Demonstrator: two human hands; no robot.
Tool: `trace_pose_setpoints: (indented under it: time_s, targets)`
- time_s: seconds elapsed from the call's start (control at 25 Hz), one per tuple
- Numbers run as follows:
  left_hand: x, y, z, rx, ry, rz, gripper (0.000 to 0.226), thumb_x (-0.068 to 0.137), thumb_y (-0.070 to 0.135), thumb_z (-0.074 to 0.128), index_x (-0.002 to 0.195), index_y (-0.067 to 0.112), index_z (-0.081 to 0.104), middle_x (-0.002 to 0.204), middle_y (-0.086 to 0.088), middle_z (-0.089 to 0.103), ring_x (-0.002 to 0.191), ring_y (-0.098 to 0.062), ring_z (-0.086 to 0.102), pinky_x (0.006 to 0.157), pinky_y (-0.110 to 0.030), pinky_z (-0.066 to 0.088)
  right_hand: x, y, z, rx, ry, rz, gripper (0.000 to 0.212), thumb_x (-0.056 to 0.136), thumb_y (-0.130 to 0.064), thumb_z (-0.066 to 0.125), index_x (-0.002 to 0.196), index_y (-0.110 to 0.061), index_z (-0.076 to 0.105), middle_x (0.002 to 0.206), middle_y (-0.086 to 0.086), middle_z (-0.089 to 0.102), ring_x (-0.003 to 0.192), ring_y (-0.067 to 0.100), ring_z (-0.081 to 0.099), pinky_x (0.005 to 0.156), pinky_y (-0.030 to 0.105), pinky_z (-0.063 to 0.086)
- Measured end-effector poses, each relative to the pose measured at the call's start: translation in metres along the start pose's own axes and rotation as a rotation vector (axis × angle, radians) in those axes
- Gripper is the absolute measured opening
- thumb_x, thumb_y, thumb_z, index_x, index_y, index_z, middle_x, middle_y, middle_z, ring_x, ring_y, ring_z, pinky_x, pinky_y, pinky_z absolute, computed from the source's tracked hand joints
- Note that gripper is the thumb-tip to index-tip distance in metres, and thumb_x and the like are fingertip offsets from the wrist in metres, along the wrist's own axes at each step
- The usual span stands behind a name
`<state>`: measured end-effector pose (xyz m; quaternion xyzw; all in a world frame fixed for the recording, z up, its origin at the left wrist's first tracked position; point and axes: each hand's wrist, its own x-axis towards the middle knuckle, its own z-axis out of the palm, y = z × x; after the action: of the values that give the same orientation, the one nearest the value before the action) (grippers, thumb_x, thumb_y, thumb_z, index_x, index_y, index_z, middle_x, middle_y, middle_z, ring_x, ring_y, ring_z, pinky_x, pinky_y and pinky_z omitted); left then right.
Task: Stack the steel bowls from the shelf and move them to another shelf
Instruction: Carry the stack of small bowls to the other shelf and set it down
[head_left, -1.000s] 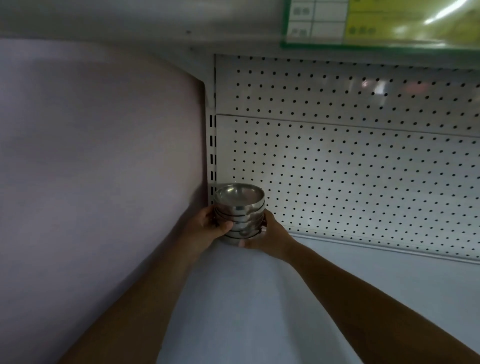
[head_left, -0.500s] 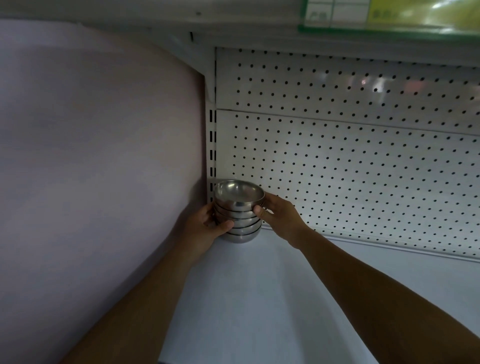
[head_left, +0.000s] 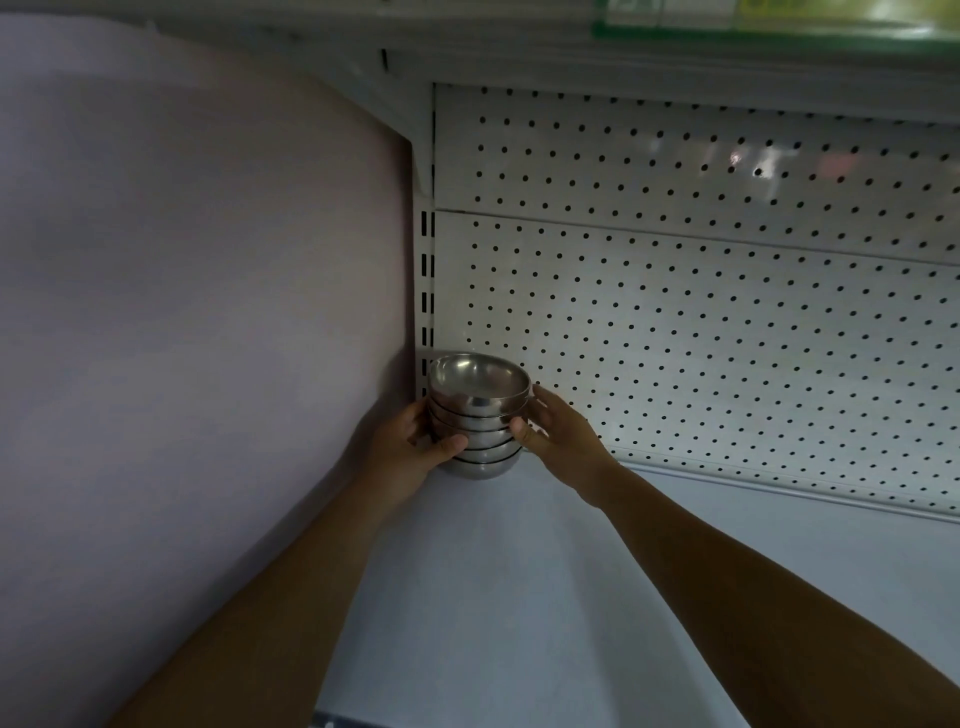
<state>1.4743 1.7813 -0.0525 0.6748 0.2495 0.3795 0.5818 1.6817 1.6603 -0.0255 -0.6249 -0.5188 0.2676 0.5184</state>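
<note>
A stack of several steel bowls stands in the back left corner of a white shelf, against the pegboard and the side wall. My left hand grips the stack's left side, thumb across the lower bowls. My right hand is at the stack's right side, thumb on a middle bowl, its fingers extended along the upper bowls. The stack's bottom bowl sits on the shelf board.
A white pegboard back panel runs behind the shelf. A plain pale side wall closes the left. Another shelf's underside with a green price strip hangs overhead. A slotted upright stands in the corner.
My right hand has slid from under the stack's front up to its right side. The stack has settled into the corner on the shelf. My left hand has kept its hold.
</note>
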Motion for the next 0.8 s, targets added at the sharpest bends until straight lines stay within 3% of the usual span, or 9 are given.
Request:
trace_pose_setpoints:
  time_s: [0.08, 0.16, 0.32, 0.4, 0.52, 0.6, 0.8]
  targets:
    - [0.001, 0.0, -0.001, 0.016, 0.011, 0.0, 0.057, 0.075, 0.021, 0.089, 0.126, 0.025, 0.065, 0.123, 0.007, 0.074, 0.12, -0.009, 0.067, 0.101, -0.027, 0.051, -0.004, 0.006, 0.002, -0.11, -0.014, -0.021, 0.034, 0.098, -0.026, 0.073, 0.13, -0.03, 0.064, 0.124, -0.015, 0.074, 0.119, -0.008, 0.063, 0.105, 0.029, 0.049]
    - [0.001, -0.001, 0.001, 0.032, 0.022, 0.004, 0.052, 0.079, 0.014, 0.086, 0.125, 0.023, 0.066, 0.121, 0.007, 0.075, 0.117, -0.009, 0.068, 0.098, -0.025, 0.052, -0.004, 0.01, 0.004, -0.126, -0.01, -0.03, 0.032, 0.098, -0.022, 0.073, 0.129, -0.027, 0.067, 0.12, -0.012, 0.076, 0.118, 0.001, 0.067, 0.106, 0.034, 0.052]
    - [-0.003, 0.001, 0.007, 0.044, 0.056, 0.009, 0.048, 0.081, 0.008, 0.083, 0.123, 0.022, 0.065, 0.108, 0.017, 0.076, 0.107, 0.002, 0.069, 0.086, -0.013, 0.052, -0.006, 0.014, 0.009, 0.033, 0.018, -0.009, 0.038, 0.097, -0.013, 0.074, 0.133, -0.023, 0.067, 0.125, -0.004, 0.076, 0.125, 0.014, 0.067, 0.114, 0.043, 0.049]
    - [-0.004, 0.0, 0.008, 0.041, 0.07, 0.01, 0.048, 0.082, 0.007, 0.082, 0.125, 0.019, 0.066, 0.112, 0.014, 0.075, 0.107, 0.003, 0.069, 0.086, -0.011, 0.052, -0.006, 0.019, 0.011, 0.071, 0.009, -0.024, 0.039, 0.097, -0.015, 0.073, 0.135, -0.022, 0.066, 0.127, 0.0, 0.075, 0.127, 0.02, 0.066, 0.114, 0.045, 0.049]
    - [-0.005, 0.0, 0.007, 0.033, 0.076, 0.02, 0.053, 0.082, 0.009, 0.083, 0.131, 0.013, 0.064, 0.12, 0.005, 0.074, 0.113, -0.004, 0.069, 0.089, -0.014, 0.052, -0.005, 0.021, 0.012, 0.13, 0.018, -0.007, 0.039, 0.097, -0.011, 0.072, 0.133, -0.022, 0.067, 0.125, 0.001, 0.076, 0.125, 0.019, 0.068, 0.111, 0.038, 0.052]
    - [-0.005, 0.001, 0.009, 0.021, 0.082, 0.016, 0.052, 0.082, 0.007, 0.083, 0.13, 0.013, 0.065, 0.119, 0.005, 0.075, 0.111, -0.003, 0.069, 0.087, -0.013, 0.053, -0.007, 0.021, 0.013, 0.196, 0.038, 0.017, 0.039, 0.096, -0.004, 0.072, 0.131, -0.022, 0.068, 0.123, 0.0, 0.077, 0.123, 0.015, 0.069, 0.107, 0.03, 0.053]
    - [-0.009, -0.001, 0.011, -0.017, 0.101, 0.022, 0.054, 0.08, 0.011, 0.084, 0.131, 0.016, 0.066, 0.119, 0.006, 0.075, 0.111, -0.002, 0.069, 0.084, -0.013, 0.054, -0.008, 0.025, 0.016, 0.283, 0.063, 0.04, 0.047, 0.095, -0.002, 0.071, 0.141, -0.011, 0.063, 0.126, 0.001, 0.076, 0.123, 0.012, 0.069, 0.103, 0.024, 0.054]
